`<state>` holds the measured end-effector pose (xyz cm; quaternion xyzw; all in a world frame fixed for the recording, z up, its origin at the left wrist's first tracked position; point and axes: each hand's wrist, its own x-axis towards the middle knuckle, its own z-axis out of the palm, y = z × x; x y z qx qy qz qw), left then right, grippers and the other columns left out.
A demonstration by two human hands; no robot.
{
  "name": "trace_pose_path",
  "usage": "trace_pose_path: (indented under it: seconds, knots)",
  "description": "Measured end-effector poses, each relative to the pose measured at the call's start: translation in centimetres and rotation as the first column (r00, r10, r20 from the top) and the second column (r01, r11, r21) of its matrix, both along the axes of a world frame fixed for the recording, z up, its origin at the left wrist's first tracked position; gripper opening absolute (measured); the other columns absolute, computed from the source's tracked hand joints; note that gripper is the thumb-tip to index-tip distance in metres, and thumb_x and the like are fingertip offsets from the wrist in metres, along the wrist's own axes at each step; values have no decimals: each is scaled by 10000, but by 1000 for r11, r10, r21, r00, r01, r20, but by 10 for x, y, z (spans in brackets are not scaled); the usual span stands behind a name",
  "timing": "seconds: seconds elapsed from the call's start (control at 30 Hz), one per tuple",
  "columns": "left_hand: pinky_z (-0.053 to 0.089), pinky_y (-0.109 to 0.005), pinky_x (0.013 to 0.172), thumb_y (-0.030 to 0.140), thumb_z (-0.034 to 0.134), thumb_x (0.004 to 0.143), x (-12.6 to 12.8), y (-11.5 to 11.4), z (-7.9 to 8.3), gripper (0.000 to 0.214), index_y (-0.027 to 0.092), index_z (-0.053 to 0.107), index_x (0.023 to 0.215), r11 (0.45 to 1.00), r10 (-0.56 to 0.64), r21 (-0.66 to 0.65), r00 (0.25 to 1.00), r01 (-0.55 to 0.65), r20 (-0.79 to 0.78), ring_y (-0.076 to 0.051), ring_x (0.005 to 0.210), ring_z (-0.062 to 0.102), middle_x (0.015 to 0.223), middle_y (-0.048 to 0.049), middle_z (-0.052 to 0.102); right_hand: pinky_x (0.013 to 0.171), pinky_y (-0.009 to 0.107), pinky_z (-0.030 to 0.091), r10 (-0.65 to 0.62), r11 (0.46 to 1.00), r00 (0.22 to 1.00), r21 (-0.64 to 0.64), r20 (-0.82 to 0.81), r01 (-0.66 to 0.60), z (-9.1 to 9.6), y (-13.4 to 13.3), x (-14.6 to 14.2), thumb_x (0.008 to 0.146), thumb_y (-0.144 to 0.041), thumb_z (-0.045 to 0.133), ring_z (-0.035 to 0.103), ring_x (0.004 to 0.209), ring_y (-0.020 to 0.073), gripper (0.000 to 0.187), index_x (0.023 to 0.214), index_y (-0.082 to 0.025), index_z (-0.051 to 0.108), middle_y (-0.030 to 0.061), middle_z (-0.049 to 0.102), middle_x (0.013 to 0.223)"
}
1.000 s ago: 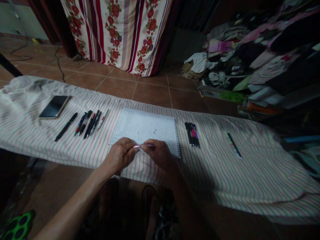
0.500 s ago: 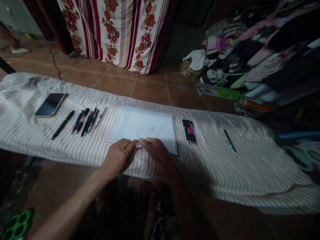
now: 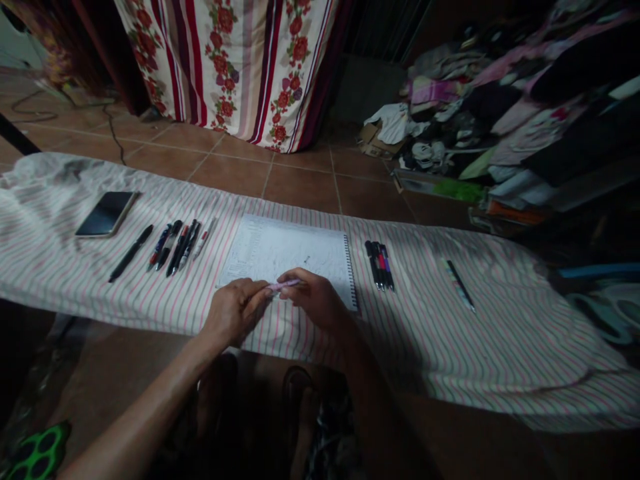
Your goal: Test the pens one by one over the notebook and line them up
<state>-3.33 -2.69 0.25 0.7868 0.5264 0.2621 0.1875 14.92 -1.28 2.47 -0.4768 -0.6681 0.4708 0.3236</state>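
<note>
Both hands meet over the near edge of a spiral notebook point(image 3: 295, 250) lying on a striped cloth point(image 3: 500, 333). My left hand point(image 3: 235, 313) and my right hand point(image 3: 313, 300) each pinch one end of a pale pink pen point(image 3: 283, 285), which lies level between them. A row of several dark pens point(image 3: 170, 247) sits left of the notebook, with a black phone point(image 3: 106, 213) further left. Three pens point(image 3: 380, 265) lie bunched right of the notebook. A single pen point(image 3: 459, 283) lies apart further right.
The cloth covers a long low surface above a brown tiled floor point(image 3: 300, 180). A floral striped curtain point(image 3: 235, 67) hangs behind. A heap of clothes and clutter point(image 3: 500, 113) fills the right side. A green object point(image 3: 35, 453) sits at the bottom left.
My hands have stayed together on the pink pen, and more of its barrel shows between the fingers now. The view shifted slightly.
</note>
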Motion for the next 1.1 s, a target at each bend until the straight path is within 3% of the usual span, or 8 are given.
trace_pose_path:
  seconds: [0.17, 0.4, 0.53, 0.63, 0.7, 0.83, 0.97, 1.1]
  knots:
    - [479, -256, 722, 391, 437, 874, -3, 2, 1, 308, 206, 654, 989, 994, -21, -109, 999, 26, 45, -166, 829, 644, 894, -34, 704, 663, 236, 409, -104, 970, 978, 237, 182, 59, 0, -3, -2, 789, -240, 547, 585, 732, 132, 132, 783, -172, 661, 33, 656, 764]
    - [482, -271, 650, 363, 358, 904, 4, -8, 2, 365, 181, 601, 1106, 985, -59, 150, 987, 82, -152, -177, 755, 630, 846, -76, 686, 543, 242, 307, -200, 973, 875, 196, 440, 124, -4, -5, -5, 852, -455, 431, 508, 520, 108, 445, 546, -175, 593, -2, 558, 493]
    - [453, -240, 593, 365, 349, 908, 8, -9, 4, 364, 209, 645, 1050, 991, -64, 107, 988, 80, -140, -154, 666, 618, 732, -50, 667, 606, 249, 371, -205, 978, 907, 113, 367, 176, -5, -5, -9, 874, -442, 389, 569, 593, 125, 445, 588, -179, 608, 25, 629, 581]
    - [457, -237, 621, 372, 361, 904, 8, -6, 3, 358, 217, 648, 1052, 1000, -22, -2, 996, 22, -91, -154, 697, 635, 761, -44, 684, 657, 234, 424, -155, 978, 970, 171, 187, 124, -6, -5, -9, 825, -328, 509, 606, 744, 132, 191, 858, -181, 626, 39, 664, 804]
    - [465, -243, 648, 377, 363, 902, 6, -4, 2, 355, 221, 652, 1037, 998, -28, -64, 998, 25, -49, -162, 739, 647, 810, -47, 700, 690, 231, 443, -120, 967, 988, 236, 98, 94, -8, -5, -7, 787, -248, 557, 606, 807, 132, 154, 918, -186, 609, 39, 651, 874]
    - [480, -260, 663, 414, 395, 882, 5, -3, 0, 370, 206, 615, 1095, 991, 4, -131, 1000, -6, -20, -184, 781, 662, 879, -62, 715, 672, 235, 436, -153, 948, 974, 304, 166, 97, -9, -4, -3, 776, -204, 568, 590, 717, 126, 67, 755, -190, 630, 12, 638, 742]
    - [490, -273, 674, 419, 416, 872, 7, -6, 0, 382, 198, 574, 1139, 998, 18, -57, 996, -23, -89, -192, 793, 664, 900, -69, 713, 625, 227, 410, -160, 951, 950, 300, 268, 75, -8, -5, -3, 809, -256, 541, 566, 602, 109, 148, 734, -187, 648, -4, 622, 623]
    - [492, -290, 698, 377, 375, 895, 8, -9, 0, 354, 204, 591, 1115, 999, -40, 19, 991, 42, -130, -196, 824, 656, 922, -72, 705, 511, 212, 389, -210, 973, 945, 151, 252, 176, -7, -8, -7, 819, -367, 517, 498, 405, 78, 293, 609, -181, 601, -36, 543, 462]
